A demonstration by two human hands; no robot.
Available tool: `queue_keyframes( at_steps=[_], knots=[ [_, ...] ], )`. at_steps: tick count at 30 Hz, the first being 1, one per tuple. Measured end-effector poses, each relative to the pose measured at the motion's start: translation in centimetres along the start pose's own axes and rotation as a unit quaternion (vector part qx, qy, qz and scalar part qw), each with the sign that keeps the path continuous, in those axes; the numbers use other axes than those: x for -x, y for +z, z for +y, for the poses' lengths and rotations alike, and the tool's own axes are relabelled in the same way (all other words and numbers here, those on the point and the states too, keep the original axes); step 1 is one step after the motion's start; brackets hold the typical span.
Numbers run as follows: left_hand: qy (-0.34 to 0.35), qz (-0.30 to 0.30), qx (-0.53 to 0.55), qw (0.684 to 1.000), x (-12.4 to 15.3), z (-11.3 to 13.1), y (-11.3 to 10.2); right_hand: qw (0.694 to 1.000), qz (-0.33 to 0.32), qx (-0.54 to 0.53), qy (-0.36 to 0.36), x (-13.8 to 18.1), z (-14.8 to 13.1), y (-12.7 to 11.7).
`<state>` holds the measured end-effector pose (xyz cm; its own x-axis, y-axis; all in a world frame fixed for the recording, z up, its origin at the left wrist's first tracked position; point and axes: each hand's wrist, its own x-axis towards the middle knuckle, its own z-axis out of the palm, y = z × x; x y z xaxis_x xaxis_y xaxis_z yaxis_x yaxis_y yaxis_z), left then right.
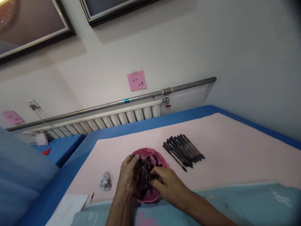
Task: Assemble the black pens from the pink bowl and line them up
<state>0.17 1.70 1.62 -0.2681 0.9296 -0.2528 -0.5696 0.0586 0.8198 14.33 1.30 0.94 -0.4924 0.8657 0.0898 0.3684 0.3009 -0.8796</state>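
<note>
My left hand [128, 172] is closed, with thumb and fingertips pinching the upper end of a dark, partly clear pen [145, 170]. At its lower end, the closed fingers of my right hand [166, 182] grip the same pen. Both hands are over a pink scalloped bowl [164, 157], which contains several black pen parts [143, 190] and caps. Right of the bowl, several capped black pens [183, 150] lie side by side in a slanted row. My fingers hide the pen's ends, so I cannot tell whether its cap is on.
A crumpled grey-white wad [105, 181] lies left of the bowl on the pink table cover [131, 139]. Nearby are a thin dark pen-like piece [92, 197] and a white sheet [68, 207]. Teal cloth [244, 204] runs along the near edge. Behind stand a radiator [122, 119] and pipe.
</note>
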Motion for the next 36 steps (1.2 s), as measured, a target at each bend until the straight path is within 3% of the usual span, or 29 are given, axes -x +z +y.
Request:
queue_keyframes(
  at_steps=[4, 10, 15, 21, 26, 32, 36],
  knots=[
    [-0.026, -0.003, 0.016, 1.000, -0.08, 0.31, -0.31, 1.000, 0.002, -0.019, -0.006, 0.00, -0.05, -0.10],
    [-0.046, -0.048, 0.032, 0.997, 0.10, 0.42, -0.03, 0.991, -0.040, -0.116, 0.047, -0.23, -0.24, -0.49],
    [-0.021, -0.019, 0.003, 1.000, 0.24, 0.34, -0.08, 0.996, -0.034, -0.084, 0.017, -0.22, -0.21, -0.55],
    [-0.042, -0.061, 0.002, 0.997, 0.18, 0.49, -0.24, 0.997, -0.027, -0.076, 0.015, -0.29, -0.01, -0.53],
    [-0.022, -0.019, -0.010, 1.000, 0.17, 0.34, -0.26, 0.997, -0.031, -0.067, 0.016, -0.33, -0.02, -0.52],
    [-0.046, -0.054, -0.007, 0.997, -0.03, 0.33, -0.54, 0.997, -0.028, -0.074, 0.016, -0.41, 0.05, -0.56],
    [-0.035, -0.041, -0.007, 0.999, -0.15, 0.21, -0.63, 0.997, -0.028, -0.073, 0.015, -0.42, 0.09, -0.50]
  ],
)
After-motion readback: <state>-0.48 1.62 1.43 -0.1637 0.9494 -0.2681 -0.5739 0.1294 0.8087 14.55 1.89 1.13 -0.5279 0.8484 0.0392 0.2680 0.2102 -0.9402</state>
